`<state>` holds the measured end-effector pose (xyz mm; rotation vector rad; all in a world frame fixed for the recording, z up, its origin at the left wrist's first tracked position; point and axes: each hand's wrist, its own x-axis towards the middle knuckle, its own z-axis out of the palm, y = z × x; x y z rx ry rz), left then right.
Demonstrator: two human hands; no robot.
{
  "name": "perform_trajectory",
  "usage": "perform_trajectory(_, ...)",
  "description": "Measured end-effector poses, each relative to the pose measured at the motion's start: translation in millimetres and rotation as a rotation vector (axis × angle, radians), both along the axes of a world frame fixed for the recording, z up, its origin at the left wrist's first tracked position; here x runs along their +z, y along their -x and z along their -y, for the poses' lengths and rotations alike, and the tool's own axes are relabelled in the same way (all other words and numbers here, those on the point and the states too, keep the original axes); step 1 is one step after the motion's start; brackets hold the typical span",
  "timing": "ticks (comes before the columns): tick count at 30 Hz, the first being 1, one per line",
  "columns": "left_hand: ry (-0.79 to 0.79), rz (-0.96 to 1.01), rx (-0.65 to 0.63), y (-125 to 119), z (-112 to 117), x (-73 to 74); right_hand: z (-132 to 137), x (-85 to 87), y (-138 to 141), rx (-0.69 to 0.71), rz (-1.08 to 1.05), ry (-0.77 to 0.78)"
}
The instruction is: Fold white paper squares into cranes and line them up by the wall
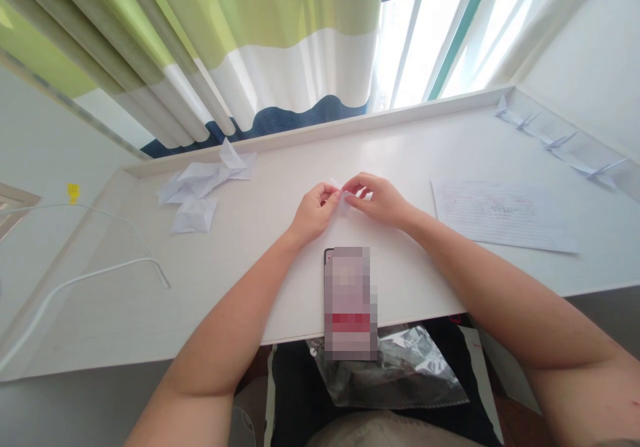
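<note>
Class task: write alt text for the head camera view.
The left hand and right hand pinch a small white paper over a white desk. Folded paper lies left; paper cranes and a written sheet lie right.

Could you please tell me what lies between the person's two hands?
The head view shows a small white paper pinched between the fingers of the left hand and the right hand.

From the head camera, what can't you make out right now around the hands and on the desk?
Small white paper, between the left hand and right hand: the fingers hide most of it, so its shape can't be told.
Phone: in the head view, a pixelated blur covers its face.
Lined sheet: in the head view, its writing is too small and faint to read.
</note>
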<state>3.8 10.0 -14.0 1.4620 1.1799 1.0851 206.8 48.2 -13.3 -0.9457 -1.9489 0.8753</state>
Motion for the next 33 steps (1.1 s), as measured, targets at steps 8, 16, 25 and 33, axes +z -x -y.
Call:
perform_trajectory(8,-0.167,-0.301,0.010,5,2,-3.3,-4,-2.6,-3,-0.002,0.077,0.044)
perform_trajectory(16,-0.228,-0.751,0.053,7,-2,-5.5,-5,-3.3,-8,-0.027,0.422,-0.015)
perform_trajectory(25,-0.339,-0.866,0.021,9,1,-1.2,-2,0.6,-6,-0.036,0.498,0.003)
perform_trajectory(33,-0.351,-0.830,-0.128,12,0,5.9,-4,-6.9,-8,-0.030,0.439,-0.029)
